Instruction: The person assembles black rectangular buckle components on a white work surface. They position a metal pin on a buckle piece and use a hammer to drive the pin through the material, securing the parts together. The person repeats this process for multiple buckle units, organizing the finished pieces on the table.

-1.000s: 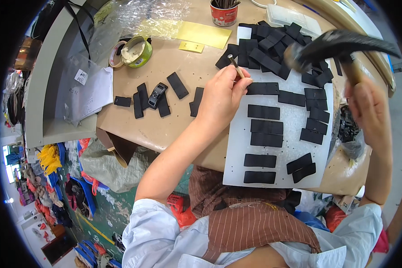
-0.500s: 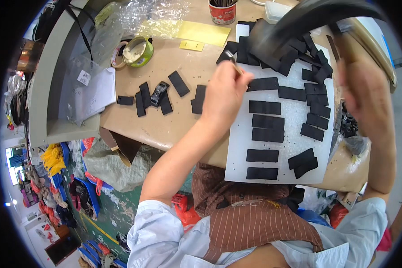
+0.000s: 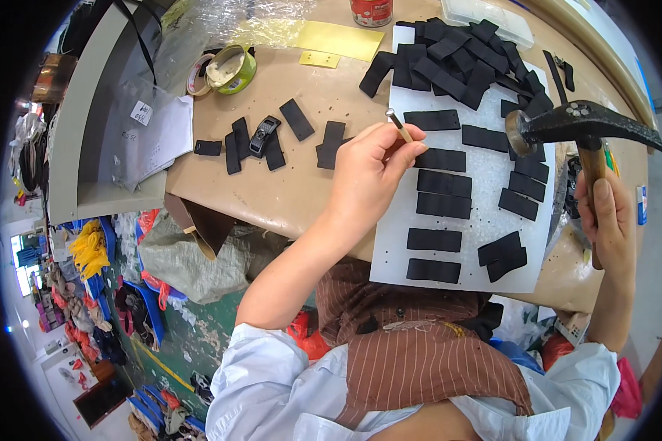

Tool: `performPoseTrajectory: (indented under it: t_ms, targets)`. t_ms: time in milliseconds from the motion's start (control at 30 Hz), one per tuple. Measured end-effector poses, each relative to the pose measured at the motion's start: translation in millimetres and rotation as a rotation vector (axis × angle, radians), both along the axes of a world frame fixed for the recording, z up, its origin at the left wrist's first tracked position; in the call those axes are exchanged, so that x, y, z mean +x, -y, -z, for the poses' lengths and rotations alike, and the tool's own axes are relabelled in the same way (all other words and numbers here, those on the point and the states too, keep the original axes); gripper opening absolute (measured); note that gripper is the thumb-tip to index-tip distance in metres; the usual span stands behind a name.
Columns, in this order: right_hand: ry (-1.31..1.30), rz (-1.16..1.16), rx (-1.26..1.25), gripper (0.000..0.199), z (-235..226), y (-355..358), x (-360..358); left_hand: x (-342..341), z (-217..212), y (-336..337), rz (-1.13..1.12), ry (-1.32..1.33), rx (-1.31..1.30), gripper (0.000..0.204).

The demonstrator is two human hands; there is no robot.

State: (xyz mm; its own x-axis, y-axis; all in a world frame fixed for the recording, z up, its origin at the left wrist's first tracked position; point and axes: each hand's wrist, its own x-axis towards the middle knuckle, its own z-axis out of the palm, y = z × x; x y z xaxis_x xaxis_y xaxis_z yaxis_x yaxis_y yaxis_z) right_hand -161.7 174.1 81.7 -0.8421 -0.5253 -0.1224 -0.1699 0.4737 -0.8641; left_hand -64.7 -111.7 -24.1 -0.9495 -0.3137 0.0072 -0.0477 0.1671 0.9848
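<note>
My left hand is closed round a thin metal rod, which looks like a hole punch, with its shiny end pointing up. Its lower end is hidden by my fingers, beside a black fabric strip. A hammer is in my right hand, gripped by its wooden handle, its head off to the right of the punch. Beneath lies a white board carrying small holes or specks and rows of black strips. A heap of similar strips covers its far end.
Left on the brown table lie more strips and a black buckle. Beyond them are tape rolls, yellow sheets and clear plastic wrap. A red tin and a clear case stand at the far edge.
The hammer has come down and right from its blurred position over the strip heap. My left hand has shifted nearer with the punch, from one strip to the strip below it.
</note>
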Motion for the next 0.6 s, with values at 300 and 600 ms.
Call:
performPoseTrajectory:
  t_ms: [300,600]
  targets:
    - [0.043,0.017,-0.005,0.036,13.0,-2.5,2.4,-4.7,5.5,-4.7,-0.044,-0.044,0.0,0.011]
    - [-0.163,0.0,-0.262,0.046,-63.1,0.9,-49.0,-5.9,4.9,-7.6,-0.07,-0.093,0.005,0.009]
